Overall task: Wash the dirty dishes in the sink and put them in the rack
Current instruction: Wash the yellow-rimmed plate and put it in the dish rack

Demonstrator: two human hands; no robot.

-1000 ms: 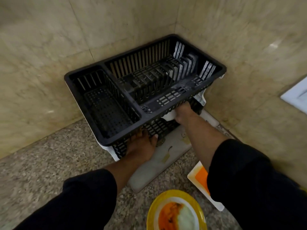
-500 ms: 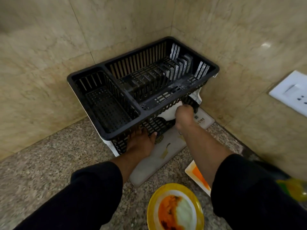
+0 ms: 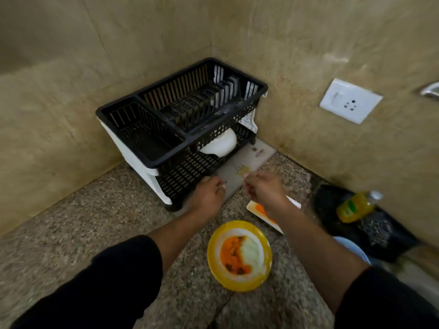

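Countertop (image 3: 95, 222): speckled granite, running into a tiled wall corner.
Dish rack (image 3: 171, 155): black, two tiers with white side panels, set in the far corner of the countertop. The upper tier holds nothing visible.
White bowl (image 3: 219, 144): tilted on its side on the lower tier, at the rack's right end; appears clean.
Drain mat (image 3: 249, 162): grey, projects from under the rack towards the front edge.
Left hand (image 3: 209, 194): above the mat's near end, just clear of the rack. Fingers loosely curled, nothing seen in the grip; blurred.
Yellow plate (image 3: 212, 257): near the front edge, between the forearms, smeared with orange and white residue. Unwashed.
Right hand (image 3: 264, 189): beside the left, likewise loosely curled and holding nothing.
White rectangular dish (image 3: 254, 206): orange-stained, partly under the right forearm.
Yellow bottle (image 3: 354, 206): lies at the dark basin (image 3: 327, 200), judged to be the sink.
Step in hand: judged to be between dishes, both hands free.
Next move: likely grip the yellow plate by its rim, keep it level, and carry it right to the basin.
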